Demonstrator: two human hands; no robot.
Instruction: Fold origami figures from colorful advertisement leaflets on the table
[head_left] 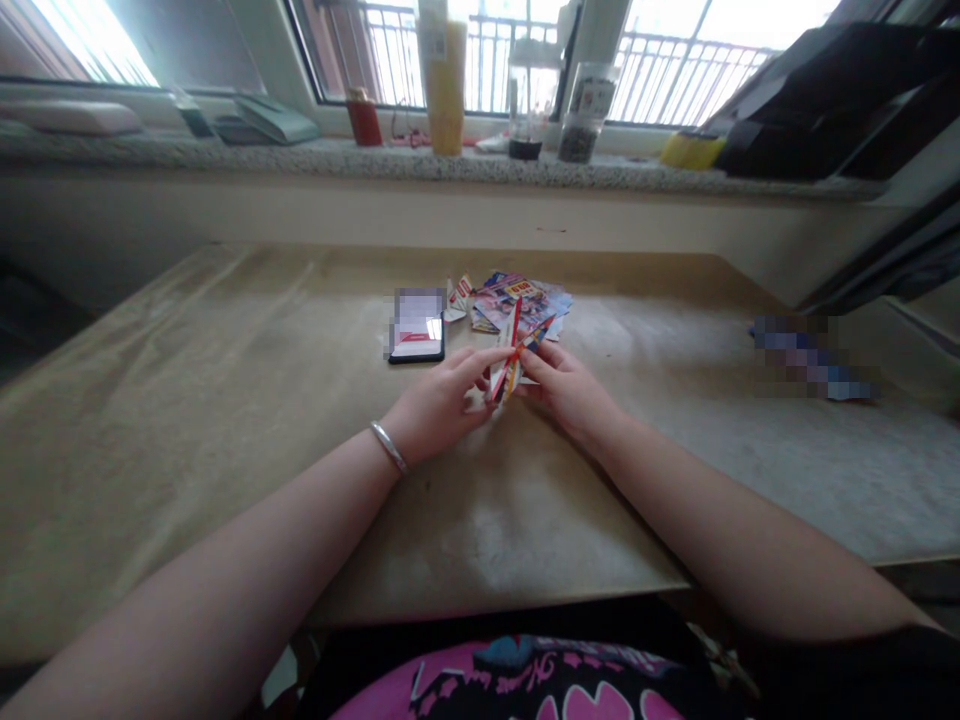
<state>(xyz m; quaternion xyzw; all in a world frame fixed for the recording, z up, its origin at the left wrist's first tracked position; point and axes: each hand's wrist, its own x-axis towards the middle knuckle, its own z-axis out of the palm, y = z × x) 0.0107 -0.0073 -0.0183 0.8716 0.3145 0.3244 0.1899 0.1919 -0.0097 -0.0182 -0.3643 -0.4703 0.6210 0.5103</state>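
Observation:
A folded piece of printed paper (508, 362), with red, white, blue and orange on it, is held up just above the table. My left hand (448, 393) pinches its left side, index finger reaching along the front. From the right, my right hand (570, 388) grips the paper with thumb and fingers closed on it. Just behind lies a fanned pile of colourful printed sheets (525, 300). A small folded paper piece (459, 297) stands left of that pile. Beside it, a phone (417, 325) with a lit screen lies on the table.
The table (247, 420) has a shiny beige cover. At its right lies a blurred colourful packet-like item (810, 360). On the granite windowsill (450, 170) stand a red jar (364, 117), a tall yellow container (445, 90) and clear bottles (589, 115).

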